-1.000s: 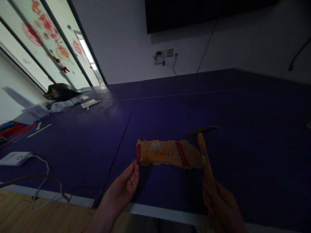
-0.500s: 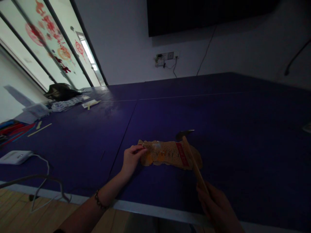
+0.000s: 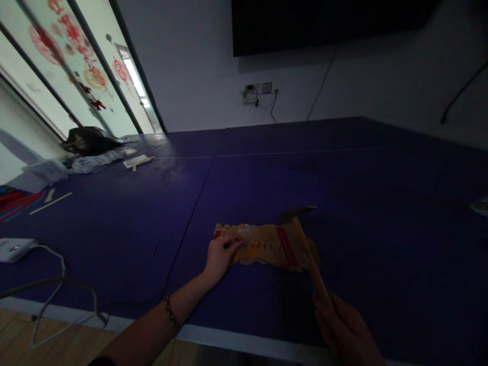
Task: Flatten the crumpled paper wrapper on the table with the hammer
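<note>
I'm looking down on a dark blue tabletop (image 3: 267,173), and my left hand (image 3: 220,254) is stretched out ahead, forearm angled up from the lower left with a beaded bracelet (image 3: 171,314) at the wrist. Its fingers (image 3: 233,243) are curled down onto the left end of a tan, ragged-edged packet with red bands (image 3: 267,245), pinching something small there; what exactly they pinch is too dim and small for me to tell. The packet lies flat, long side running left to right, near the front edge. My right hand (image 3: 348,335) sits low at the bottom right, fingers clenched around the wooden handle of a hammer (image 3: 310,264). The handle slants up and to the left, crossing the packet's right end, and the dark hammer head (image 3: 297,212) hangs just past the packet's far edge; I cannot tell whether it touches the surface. Off to the far left I see a white box with a cable (image 3: 13,249), some thin sticks (image 3: 49,202), and a dark bag (image 3: 86,141) by the window.
</note>
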Action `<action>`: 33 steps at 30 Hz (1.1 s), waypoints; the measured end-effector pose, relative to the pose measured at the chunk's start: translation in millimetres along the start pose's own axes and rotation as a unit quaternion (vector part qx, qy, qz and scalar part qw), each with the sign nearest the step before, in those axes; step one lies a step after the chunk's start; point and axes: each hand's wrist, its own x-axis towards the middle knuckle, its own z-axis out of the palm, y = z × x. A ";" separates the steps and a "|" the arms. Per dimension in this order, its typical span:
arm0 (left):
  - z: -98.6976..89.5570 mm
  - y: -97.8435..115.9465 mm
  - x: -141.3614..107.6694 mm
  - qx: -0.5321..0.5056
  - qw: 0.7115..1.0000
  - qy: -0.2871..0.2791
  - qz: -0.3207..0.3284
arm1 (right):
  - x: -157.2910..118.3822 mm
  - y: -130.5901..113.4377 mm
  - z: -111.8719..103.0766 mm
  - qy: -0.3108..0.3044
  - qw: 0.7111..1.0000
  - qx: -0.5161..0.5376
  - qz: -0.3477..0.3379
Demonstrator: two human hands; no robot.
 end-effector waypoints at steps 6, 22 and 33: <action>0.8 -2.3 -0.4 0.013 1.000 -0.003 0.013 | 8.3 3.6 -4.3 -0.065 0.996 -0.065 0.020; -2.2 1.4 -5.3 0.146 0.986 0.002 0.084 | 10.2 0.5 -0.4 -0.066 0.987 -0.146 0.026; -3.6 5.0 -6.7 0.196 0.973 -0.021 0.121 | 15.8 4.5 -6.8 -0.104 0.980 -0.166 0.024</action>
